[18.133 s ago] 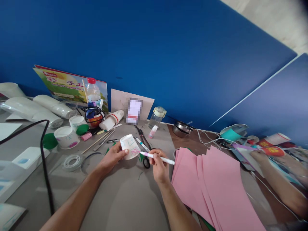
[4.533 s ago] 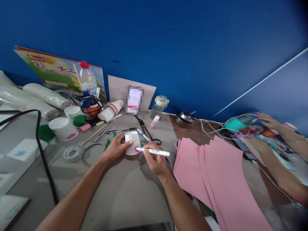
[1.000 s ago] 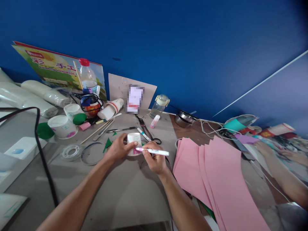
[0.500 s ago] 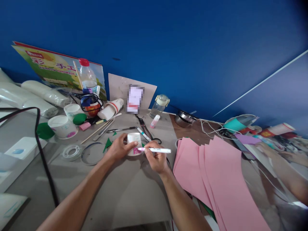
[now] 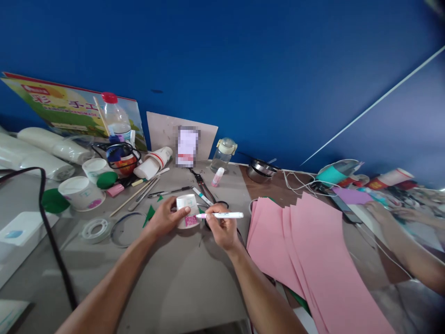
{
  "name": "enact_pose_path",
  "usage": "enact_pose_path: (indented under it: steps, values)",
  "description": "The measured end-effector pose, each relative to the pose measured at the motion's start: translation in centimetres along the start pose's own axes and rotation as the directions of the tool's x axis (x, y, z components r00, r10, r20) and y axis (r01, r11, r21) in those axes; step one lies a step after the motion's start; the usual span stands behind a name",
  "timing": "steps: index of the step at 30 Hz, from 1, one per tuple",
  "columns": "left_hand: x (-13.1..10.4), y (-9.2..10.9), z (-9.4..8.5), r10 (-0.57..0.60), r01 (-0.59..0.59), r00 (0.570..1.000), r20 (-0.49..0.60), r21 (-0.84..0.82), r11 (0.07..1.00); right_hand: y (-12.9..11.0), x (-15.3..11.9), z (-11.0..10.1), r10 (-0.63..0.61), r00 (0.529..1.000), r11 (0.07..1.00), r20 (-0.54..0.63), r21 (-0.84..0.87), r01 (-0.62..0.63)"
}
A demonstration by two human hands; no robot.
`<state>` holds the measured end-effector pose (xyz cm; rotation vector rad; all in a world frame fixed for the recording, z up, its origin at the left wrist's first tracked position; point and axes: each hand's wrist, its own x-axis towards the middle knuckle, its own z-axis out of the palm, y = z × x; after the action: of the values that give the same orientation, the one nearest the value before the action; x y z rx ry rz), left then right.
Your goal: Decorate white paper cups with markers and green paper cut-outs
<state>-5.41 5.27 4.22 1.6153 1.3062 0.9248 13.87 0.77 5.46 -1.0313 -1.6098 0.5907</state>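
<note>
My left fingers point(image 5: 185, 211) pinch a cup point(image 5: 186, 204); my right fingers point(image 5: 213, 220) pinch a marker point(image 5: 230, 215) lettered roughly "Acrylic". At ten o'clock, a colourful packet point(image 5: 66, 118) reads "RAINBOW HANDMADE".

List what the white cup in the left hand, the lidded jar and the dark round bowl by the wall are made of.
White cup: probably paper, matte; it shows marker colouring and little glare.
Lidded jar: glossy, see-through glass or hard plastic; I can't tell which.
Round bowl: likely polished metal, given its silvery highlights.
</note>
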Motion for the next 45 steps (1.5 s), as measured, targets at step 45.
enact_pose_path:
  steps: [45]
  values:
    - [0.1,-0.2,-0.2,-0.017,0.017,1.0,0.003,-0.107,0.994,0.1,-0.2,1.1,0.195,0.981,0.955,0.001,0.229,-0.19]
